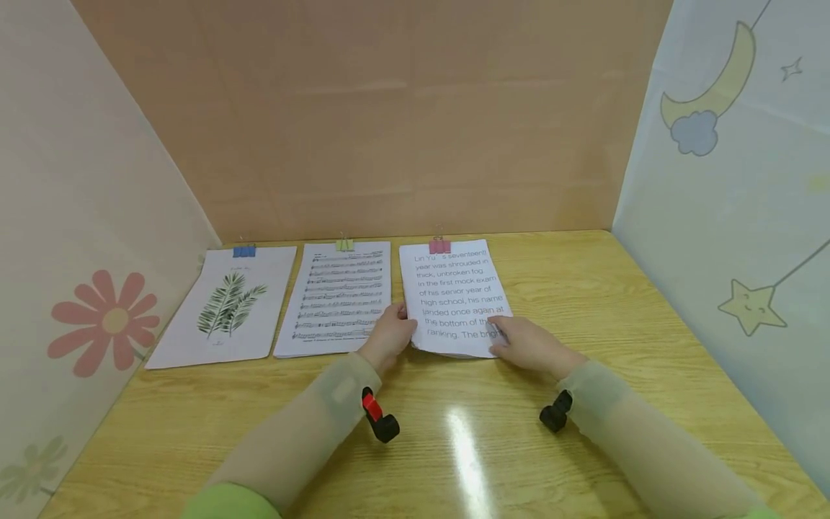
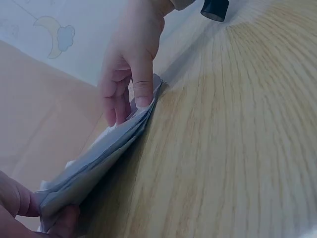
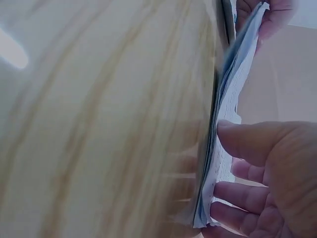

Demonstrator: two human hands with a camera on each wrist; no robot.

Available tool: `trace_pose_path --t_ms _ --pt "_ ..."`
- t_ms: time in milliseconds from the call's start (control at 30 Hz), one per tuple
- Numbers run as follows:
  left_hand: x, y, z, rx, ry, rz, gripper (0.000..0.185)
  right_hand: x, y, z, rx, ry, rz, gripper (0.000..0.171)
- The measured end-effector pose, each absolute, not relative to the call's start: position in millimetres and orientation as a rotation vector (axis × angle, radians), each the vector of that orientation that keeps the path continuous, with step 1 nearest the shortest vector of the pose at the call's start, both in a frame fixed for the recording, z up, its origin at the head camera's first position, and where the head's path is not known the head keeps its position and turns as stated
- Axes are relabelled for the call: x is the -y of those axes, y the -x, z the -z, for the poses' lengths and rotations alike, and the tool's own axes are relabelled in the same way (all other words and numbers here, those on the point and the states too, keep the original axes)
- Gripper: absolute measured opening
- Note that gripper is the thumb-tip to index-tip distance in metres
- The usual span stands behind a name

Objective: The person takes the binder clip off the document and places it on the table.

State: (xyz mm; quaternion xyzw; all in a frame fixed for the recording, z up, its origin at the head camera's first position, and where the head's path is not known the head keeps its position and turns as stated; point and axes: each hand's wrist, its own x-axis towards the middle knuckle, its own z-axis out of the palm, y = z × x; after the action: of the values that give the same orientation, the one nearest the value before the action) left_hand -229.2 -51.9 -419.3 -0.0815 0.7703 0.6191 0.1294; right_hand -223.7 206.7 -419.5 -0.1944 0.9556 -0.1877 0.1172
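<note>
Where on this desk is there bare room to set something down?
Bare wood lies right of the text stack, up to the moon-patterned wall, and along the near table edge. The back left is crowded: leaf print, sheet music, both hands.

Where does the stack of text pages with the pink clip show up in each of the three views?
Head: text stack lies right of centre on the table, rightmost of three stacks, both hands at its near corners.
Left wrist: its near edge runs from lower left up to centre.
Right wrist: its edge runs top to bottom, right of centre.
Shared landmark: the wooden table under the stack.
</note>
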Motion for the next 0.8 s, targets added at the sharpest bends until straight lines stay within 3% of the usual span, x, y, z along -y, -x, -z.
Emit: trace_pose_path --t_ms 333,567,800 --pt "51 224 426 -1.941 0.239 -2.013 0.054 -208 214 414 -2.803 0.598 0.486 0.057" --pt "50 223 430 -1.927 0.273 -1.983 0.036 -213 206 410 -2.795 0.643 0.404 0.055" --pt "50 219 437 -1.974 0.318 -1.906 0.031 -215 202 406 -2.768 0.629 0.487 0.045"
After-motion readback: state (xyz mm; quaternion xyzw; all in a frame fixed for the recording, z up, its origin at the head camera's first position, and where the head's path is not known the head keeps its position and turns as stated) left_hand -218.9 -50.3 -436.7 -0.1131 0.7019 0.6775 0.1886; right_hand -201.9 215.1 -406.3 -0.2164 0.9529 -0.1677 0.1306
